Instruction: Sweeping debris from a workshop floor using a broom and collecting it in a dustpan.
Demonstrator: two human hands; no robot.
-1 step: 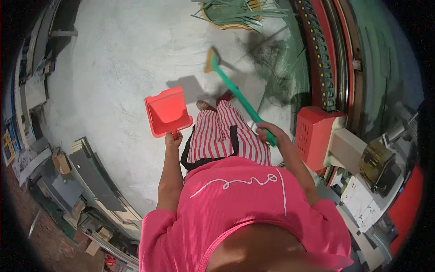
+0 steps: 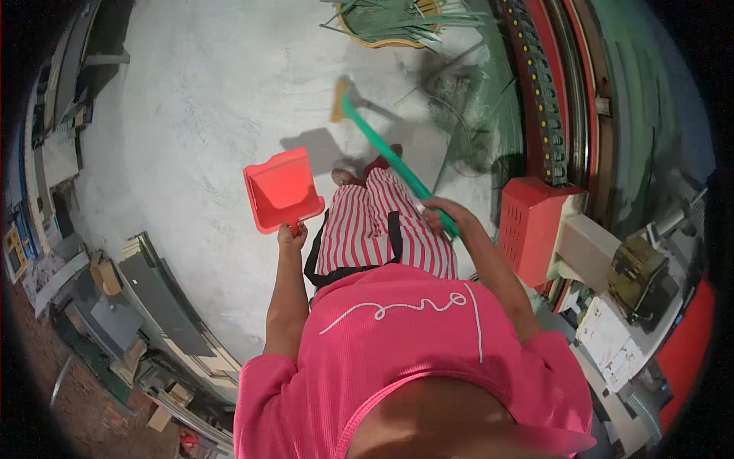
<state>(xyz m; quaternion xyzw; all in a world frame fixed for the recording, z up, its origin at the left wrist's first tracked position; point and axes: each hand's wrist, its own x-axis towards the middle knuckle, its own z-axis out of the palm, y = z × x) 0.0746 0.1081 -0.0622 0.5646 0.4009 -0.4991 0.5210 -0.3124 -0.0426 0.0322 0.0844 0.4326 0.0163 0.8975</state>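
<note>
My left hand (image 2: 292, 234) is closed round the handle of a red dustpan (image 2: 284, 187), whose open side faces away from me. In my right hand (image 2: 446, 216) is the green handle of a small broom (image 2: 386, 151). The yellowish bristle head (image 2: 338, 101) points forward, beyond my shoes and to the right of the dustpan; whether it touches the floor I cannot tell. Part of each handle is hidden by my fingers.
Ahead, a yellow-rimmed basket (image 2: 382, 43) holds green strips. At right are a long machine rail (image 2: 585, 99) and a red machine housing (image 2: 527, 229). Flat boards (image 2: 164, 302) lean at left. Pale floor (image 2: 199, 145) lies between, with dark scraps near the rail.
The broom head has swung a little to the left, and my right hand has shifted slightly left and up with it. The dustpan has hardly moved.
</note>
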